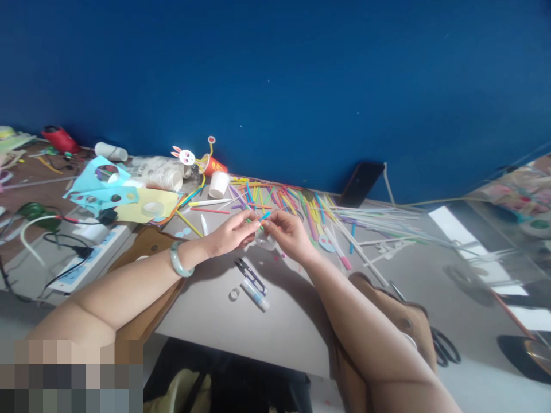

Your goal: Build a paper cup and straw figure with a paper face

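Above the middle of the grey table (215, 321), my left hand (235, 234) and my right hand (289, 232) meet, fingers pinched together. Between their fingertips is a small blue and green strip (265, 216), too small to tell its exact kind. Both hands appear to grip it. A pair of thread snips (252, 277) lies on the table just below the hands. Beside the snips are a glue stick (256, 295) and a small whitish ring (234, 294). A pale green bangle (181, 259) circles my left wrist.
Many coloured sticks and straws (297, 201) spread behind the hands. Paper cups (219, 184), cut blue paper (97, 186) and a power strip (84, 261) lie to the left. A phone (363, 182) leans against the blue wall; scissors (445, 347) rest at right.
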`<state>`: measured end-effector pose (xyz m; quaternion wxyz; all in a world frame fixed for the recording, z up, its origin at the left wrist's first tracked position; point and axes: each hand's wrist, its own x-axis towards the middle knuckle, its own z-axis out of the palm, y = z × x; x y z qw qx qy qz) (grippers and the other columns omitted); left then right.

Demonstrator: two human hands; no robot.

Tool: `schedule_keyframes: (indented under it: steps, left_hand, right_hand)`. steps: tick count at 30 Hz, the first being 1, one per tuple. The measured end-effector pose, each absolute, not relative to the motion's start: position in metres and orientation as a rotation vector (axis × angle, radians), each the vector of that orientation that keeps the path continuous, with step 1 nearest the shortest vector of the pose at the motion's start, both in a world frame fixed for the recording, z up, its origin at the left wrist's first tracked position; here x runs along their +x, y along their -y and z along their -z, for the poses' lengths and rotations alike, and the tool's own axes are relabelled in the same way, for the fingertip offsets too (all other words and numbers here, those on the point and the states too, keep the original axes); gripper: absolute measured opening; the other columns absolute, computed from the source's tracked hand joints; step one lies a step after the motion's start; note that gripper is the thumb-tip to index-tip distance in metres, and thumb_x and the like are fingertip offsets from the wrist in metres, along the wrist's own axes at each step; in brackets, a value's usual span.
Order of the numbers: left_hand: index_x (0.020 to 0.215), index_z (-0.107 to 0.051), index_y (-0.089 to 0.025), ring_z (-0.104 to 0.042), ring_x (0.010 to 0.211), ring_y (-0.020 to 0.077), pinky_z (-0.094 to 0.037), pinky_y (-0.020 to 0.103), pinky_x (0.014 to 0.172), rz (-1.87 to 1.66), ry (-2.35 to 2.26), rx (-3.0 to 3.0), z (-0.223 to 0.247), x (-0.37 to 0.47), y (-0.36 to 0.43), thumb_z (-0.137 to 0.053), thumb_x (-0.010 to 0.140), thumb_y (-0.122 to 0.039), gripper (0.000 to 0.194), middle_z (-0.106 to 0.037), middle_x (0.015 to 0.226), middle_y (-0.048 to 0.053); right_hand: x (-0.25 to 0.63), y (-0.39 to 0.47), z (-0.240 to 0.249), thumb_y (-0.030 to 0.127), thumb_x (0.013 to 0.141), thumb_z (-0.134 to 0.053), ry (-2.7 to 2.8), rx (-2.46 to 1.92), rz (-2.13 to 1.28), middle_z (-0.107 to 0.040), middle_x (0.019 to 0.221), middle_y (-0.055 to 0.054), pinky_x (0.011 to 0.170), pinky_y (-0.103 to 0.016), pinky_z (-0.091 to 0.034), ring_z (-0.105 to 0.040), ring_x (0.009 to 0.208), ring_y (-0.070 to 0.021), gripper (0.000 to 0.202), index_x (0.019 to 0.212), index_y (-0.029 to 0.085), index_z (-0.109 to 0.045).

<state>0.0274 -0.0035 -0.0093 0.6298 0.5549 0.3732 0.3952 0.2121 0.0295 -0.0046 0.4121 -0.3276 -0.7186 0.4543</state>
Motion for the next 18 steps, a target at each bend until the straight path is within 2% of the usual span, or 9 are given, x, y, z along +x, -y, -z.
schedule_keyframes:
  steps: [4,11,14,18]
  left_hand:
    - [0.090,-0.045,-0.020,-0.035,0.047,0.0056,-0.024,0.018,0.045,-0.978,-0.811,1.307,0.015,0.030,0.002,-0.057,0.095,-0.050,0.033,-0.034,0.057,-0.009]
    - [0.080,-0.045,-0.019,-0.036,0.048,0.0057,-0.029,0.019,0.045,-1.027,-0.826,1.348,0.021,0.029,-0.002,-0.055,0.096,-0.051,0.037,-0.037,0.058,-0.008]
    - [0.078,-0.043,-0.019,-0.041,0.048,0.0061,-0.031,0.019,0.046,-1.054,-0.871,1.401,0.020,0.029,-0.001,-0.053,0.096,-0.052,0.039,-0.041,0.057,-0.007]
    - [0.077,-0.046,-0.018,-0.045,0.048,0.0057,-0.033,0.018,0.046,-1.061,-0.915,1.473,0.017,0.029,0.002,-0.051,0.097,-0.052,0.040,-0.051,0.058,-0.004]
  right_hand:
    - [0.211,-0.029,0.004,0.060,0.082,-0.070,1.752,-0.840,-1.234,-0.059,0.062,0.001,0.059,-0.025,-0.042,-0.051,0.057,-0.0107,0.044,0.072,0.019,-0.059]
    - [0.213,-0.026,-0.003,0.062,0.082,-0.068,1.711,-0.838,-1.376,-0.063,0.068,0.000,0.061,-0.026,-0.044,-0.054,0.062,-0.0121,0.045,0.075,0.018,-0.063]
    - [0.211,-0.025,-0.002,0.061,0.076,-0.075,1.666,-0.857,-1.389,-0.063,0.068,0.000,0.060,-0.025,-0.044,-0.055,0.062,-0.0120,0.044,0.080,0.018,-0.065]
    - [0.208,-0.025,0.000,0.059,0.071,-0.079,1.613,-0.893,-1.383,-0.061,0.063,0.002,0.058,-0.025,-0.043,-0.053,0.058,-0.0106,0.044,0.077,0.018,-0.064]
